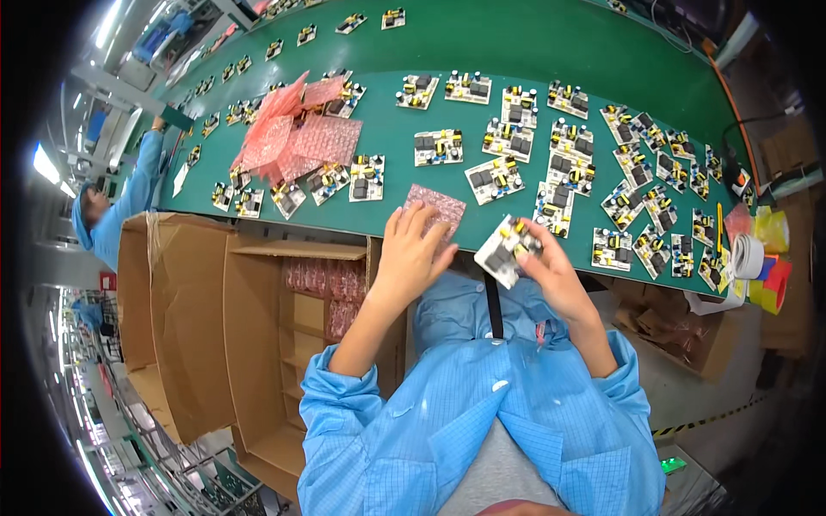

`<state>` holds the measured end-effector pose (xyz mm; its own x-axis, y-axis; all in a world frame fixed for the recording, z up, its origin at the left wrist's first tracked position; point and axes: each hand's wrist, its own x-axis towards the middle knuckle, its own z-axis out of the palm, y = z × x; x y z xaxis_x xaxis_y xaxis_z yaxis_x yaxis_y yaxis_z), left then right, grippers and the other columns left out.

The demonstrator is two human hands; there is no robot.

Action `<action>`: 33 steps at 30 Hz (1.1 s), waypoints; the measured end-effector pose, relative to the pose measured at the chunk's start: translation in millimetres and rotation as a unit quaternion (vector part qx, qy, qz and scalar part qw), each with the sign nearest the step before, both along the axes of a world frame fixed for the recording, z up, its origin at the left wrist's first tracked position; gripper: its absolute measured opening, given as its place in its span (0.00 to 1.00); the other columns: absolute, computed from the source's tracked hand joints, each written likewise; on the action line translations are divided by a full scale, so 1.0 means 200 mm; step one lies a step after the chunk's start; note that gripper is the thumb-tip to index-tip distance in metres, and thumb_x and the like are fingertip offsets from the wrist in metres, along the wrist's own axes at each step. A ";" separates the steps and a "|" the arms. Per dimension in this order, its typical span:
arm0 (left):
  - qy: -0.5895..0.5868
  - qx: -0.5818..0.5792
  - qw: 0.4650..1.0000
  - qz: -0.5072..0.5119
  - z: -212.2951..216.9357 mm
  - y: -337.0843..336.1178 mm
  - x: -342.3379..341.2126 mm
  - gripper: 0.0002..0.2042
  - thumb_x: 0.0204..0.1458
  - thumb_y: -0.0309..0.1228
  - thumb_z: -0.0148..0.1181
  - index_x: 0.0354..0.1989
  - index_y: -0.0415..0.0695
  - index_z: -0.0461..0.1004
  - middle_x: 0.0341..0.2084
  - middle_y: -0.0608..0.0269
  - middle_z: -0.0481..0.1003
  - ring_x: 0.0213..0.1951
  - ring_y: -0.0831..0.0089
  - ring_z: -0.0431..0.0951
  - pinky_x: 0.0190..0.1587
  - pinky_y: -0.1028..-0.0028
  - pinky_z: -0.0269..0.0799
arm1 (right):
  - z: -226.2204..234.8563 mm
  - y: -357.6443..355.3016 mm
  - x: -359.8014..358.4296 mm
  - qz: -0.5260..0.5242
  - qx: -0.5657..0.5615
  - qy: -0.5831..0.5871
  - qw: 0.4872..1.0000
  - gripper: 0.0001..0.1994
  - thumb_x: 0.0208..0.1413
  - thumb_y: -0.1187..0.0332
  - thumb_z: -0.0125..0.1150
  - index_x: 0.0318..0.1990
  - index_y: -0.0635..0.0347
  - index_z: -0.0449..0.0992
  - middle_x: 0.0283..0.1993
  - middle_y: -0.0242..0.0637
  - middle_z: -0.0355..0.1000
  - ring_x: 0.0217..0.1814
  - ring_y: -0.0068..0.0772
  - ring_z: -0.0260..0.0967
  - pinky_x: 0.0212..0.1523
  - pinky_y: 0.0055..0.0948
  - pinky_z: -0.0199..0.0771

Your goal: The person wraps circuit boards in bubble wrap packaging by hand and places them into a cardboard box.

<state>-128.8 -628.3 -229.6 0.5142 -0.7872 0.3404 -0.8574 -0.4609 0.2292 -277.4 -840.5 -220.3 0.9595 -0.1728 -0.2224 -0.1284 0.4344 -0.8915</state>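
Observation:
My left hand (416, 251) is at the table's front edge, its curved fingers over a small pink bubble wrap bag (440, 205) and gripping it. The hand covers the bag's lower left part. Just to the right, my right hand (551, 268) grips a circuit board (499, 254) by its right side, between thumb and fingers. The board is tilted and slightly blurred, with dark and yellow components on a pale base. It is held over the table edge, in front of my blue jacket, apart from the bag.
Many similar circuit boards (495, 178) lie on the green table (379, 225). A heap of pink bubble wrap bags (297, 138) rests at left. An open cardboard box (249, 327) with wrapped items stands below. Tape rolls (747, 256) sit at right. Another person (129, 206) reaches in at far left.

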 end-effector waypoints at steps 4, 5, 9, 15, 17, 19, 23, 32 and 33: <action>0.007 0.011 1.000 0.028 0.02 0.03 0.02 0.26 0.45 0.35 0.66 0.55 0.44 0.71 0.58 0.47 0.67 0.62 0.51 0.64 0.62 0.53 0.59 | -0.10 0.04 0.09 -0.077 -0.170 -0.031 0.982 0.24 0.66 0.72 0.49 0.68 0.66 0.55 0.54 0.41 0.68 0.50 0.25 0.70 0.52 0.25 0.71; 0.008 0.010 0.999 0.044 0.02 0.02 0.01 0.28 0.43 0.33 0.66 0.57 0.44 0.70 0.60 0.44 0.66 0.61 0.49 0.64 0.60 0.54 0.60 | -0.10 0.05 0.10 -0.076 -0.167 -0.030 0.983 0.24 0.66 0.72 0.49 0.68 0.66 0.55 0.54 0.41 0.68 0.50 0.25 0.70 0.52 0.25 0.71; 0.058 0.006 0.995 0.087 0.03 0.01 0.00 0.28 0.44 0.32 0.65 0.57 0.43 0.69 0.60 0.43 0.65 0.60 0.47 0.64 0.59 0.55 0.62 | -0.10 0.09 0.11 -0.090 -0.185 -0.036 0.978 0.24 0.65 0.75 0.51 0.67 0.66 0.55 0.55 0.44 0.68 0.48 0.26 0.72 0.50 0.25 0.72; 0.064 0.059 0.989 0.118 0.10 -0.07 0.00 0.25 0.49 0.34 0.64 0.56 0.39 0.68 0.52 0.39 0.67 0.48 0.45 0.73 0.46 0.56 0.73 | -0.10 0.08 0.15 -0.091 -0.127 -0.027 0.987 0.25 0.63 0.74 0.54 0.65 0.69 0.55 0.58 0.50 0.71 0.51 0.26 0.73 0.48 0.24 0.74; 0.183 0.085 0.965 0.165 0.17 -0.10 -0.02 0.22 0.52 0.32 0.62 0.54 0.37 0.69 0.45 0.39 0.70 0.44 0.46 0.75 0.41 0.56 0.75 | -0.11 0.07 0.15 -0.084 -0.104 -0.013 0.991 0.25 0.63 0.74 0.54 0.65 0.69 0.55 0.58 0.49 0.70 0.50 0.27 0.74 0.48 0.25 0.75; 0.189 0.041 0.967 0.163 0.21 -0.13 -0.02 0.20 0.52 0.30 0.62 0.52 0.36 0.69 0.42 0.42 0.70 0.41 0.47 0.75 0.40 0.57 0.75 | -0.09 0.06 0.15 -0.082 -0.084 0.002 0.993 0.25 0.63 0.75 0.54 0.65 0.69 0.55 0.58 0.49 0.70 0.50 0.28 0.74 0.48 0.26 0.76; 0.091 -0.107 0.990 0.004 0.16 -0.14 0.05 0.15 0.51 0.25 0.59 0.48 0.35 0.72 0.40 0.48 0.71 0.42 0.51 0.74 0.46 0.58 0.72 | -0.08 0.06 0.12 -0.110 -0.072 -0.002 0.991 0.25 0.62 0.76 0.54 0.64 0.71 0.55 0.58 0.48 0.70 0.50 0.29 0.74 0.49 0.27 0.78; 0.137 -0.079 0.987 0.032 0.05 -0.13 0.03 0.08 0.49 0.23 0.62 0.38 0.38 0.76 0.37 0.53 0.71 0.41 0.54 0.74 0.44 0.62 0.71 | -0.10 0.04 0.06 -0.130 -0.051 0.001 0.990 0.21 0.61 0.76 0.55 0.60 0.72 0.60 0.54 0.46 0.72 0.50 0.28 0.75 0.49 0.28 0.78; 0.138 -0.078 0.987 0.033 0.04 -0.14 0.02 0.08 0.49 0.23 0.62 0.38 0.38 0.76 0.37 0.53 0.71 0.41 0.54 0.74 0.44 0.62 0.71 | -0.09 0.04 0.06 -0.128 -0.052 0.013 0.990 0.21 0.61 0.76 0.55 0.59 0.71 0.60 0.52 0.45 0.73 0.49 0.28 0.75 0.48 0.27 0.78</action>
